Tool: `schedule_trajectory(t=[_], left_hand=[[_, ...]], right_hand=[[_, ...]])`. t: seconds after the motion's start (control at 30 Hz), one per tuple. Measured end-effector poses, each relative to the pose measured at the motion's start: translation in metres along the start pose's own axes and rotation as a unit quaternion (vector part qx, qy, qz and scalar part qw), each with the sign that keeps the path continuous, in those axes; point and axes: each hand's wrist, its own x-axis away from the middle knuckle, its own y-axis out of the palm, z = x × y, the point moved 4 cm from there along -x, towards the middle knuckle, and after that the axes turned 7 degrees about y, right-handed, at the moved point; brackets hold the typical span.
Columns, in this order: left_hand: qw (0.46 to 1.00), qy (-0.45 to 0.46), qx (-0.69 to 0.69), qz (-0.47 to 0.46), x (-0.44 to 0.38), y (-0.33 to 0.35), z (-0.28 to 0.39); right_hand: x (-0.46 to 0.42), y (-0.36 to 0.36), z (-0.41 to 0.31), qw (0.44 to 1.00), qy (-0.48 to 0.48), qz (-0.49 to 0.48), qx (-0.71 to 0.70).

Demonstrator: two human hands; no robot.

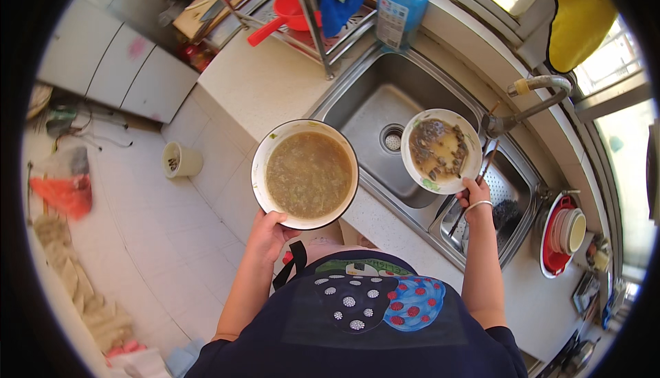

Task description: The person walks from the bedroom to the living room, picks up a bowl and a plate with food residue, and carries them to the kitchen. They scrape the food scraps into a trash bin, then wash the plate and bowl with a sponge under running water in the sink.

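Observation:
My left hand (270, 233) grips the near rim of a white enamel basin (309, 174) with a dark edge. Cloudy brown liquid with small bits fills much of it, and green scraps cling to its inner wall. My right hand (474, 197) holds a white plate (442, 151) by its near edge, together with a pair of brown chopsticks (489, 161). Brownish liquid and dark food pieces lie on the plate. It hangs over the right part of the large stainless steel sink basin (361, 115), beside the drain (392, 138). The enamel basin is left of the sink, over the counter edge and floor.
A curved faucet (541, 89) rises behind the sink. The smaller sink basin (515, 172) holds a dark scourer (505, 213). Stacked bowls (567, 231) stand right. A blue pump bottle (401, 12) and a metal rack with a red ladle (289, 14) stand at the back. A bin (183, 160) is on the floor.

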Motion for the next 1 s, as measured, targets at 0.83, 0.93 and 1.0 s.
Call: schedule_trajectory(t=[0.83, 0.93, 1.0], left_hand=[[0.984, -0.055, -0.107, -0.129, -0.141, -0.016, 0.081], [0.983, -0.06, -0.108, -0.134, -0.144, -0.016, 0.081], [0.984, -0.057, -0.105, -0.133, -0.145, -0.015, 0.082]], right_hand=[[-0.048, 0.099, -0.016, 0.911, 0.069, 0.165, 0.371], [-0.059, 0.102, -0.022, 0.882, 0.056, 0.17, 0.437], [-0.065, 0.11, -0.03, 0.824, 0.02, 0.188, 0.534]])
